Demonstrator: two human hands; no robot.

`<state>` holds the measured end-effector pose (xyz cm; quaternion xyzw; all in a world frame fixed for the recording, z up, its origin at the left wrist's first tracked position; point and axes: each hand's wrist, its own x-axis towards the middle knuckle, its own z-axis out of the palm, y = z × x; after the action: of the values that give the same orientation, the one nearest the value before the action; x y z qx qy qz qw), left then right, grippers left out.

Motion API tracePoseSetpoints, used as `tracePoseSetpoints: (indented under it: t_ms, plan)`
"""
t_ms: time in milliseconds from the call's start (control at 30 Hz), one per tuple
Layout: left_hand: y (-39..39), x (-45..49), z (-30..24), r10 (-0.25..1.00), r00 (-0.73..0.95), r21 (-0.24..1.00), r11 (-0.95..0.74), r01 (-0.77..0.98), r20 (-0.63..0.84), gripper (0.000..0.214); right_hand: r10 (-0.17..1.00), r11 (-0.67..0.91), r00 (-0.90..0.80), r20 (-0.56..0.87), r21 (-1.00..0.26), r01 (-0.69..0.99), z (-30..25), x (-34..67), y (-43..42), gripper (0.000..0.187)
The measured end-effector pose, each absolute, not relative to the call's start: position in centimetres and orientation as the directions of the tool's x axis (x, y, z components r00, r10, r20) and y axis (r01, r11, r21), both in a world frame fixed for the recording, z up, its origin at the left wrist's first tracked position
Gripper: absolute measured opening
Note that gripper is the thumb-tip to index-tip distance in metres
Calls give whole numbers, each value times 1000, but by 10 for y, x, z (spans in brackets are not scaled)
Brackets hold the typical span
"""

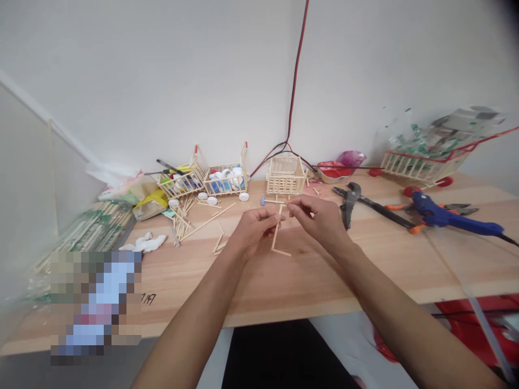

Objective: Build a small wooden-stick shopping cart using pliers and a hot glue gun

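Note:
My left hand (256,229) is closed around a thin wooden stick frame (276,237), bent at its lower end into a short foot. At the top of the frame, a short crosswise stick (274,202) reaches toward the fingertips of my right hand (318,216), which are pinched on its end. Whether that stick is joined to the frame cannot be made out. A small bluish piece (263,200) is at the stick's left end. Just behind my hands stands a small slatted wooden basket (285,177).
Two small stick carts with white wheels (225,181) (182,181) stand at the back left, near loose sticks (208,221). Bundled sticks (95,229) lie far left. Rightward are pliers (349,202), a blue glue gun (450,216), a red bowl (334,170) and a larger cart (417,167).

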<state>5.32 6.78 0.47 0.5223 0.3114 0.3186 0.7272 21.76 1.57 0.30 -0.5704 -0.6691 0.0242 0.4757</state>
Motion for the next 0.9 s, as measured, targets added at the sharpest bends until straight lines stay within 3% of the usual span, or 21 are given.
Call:
tracePoseSetpoints:
  t_ms: [900]
  plan:
    - [67, 53, 5, 794, 595, 955, 259, -143, -126, 38, 798, 339, 114, 592, -597, 727, 4, 217, 16, 17]
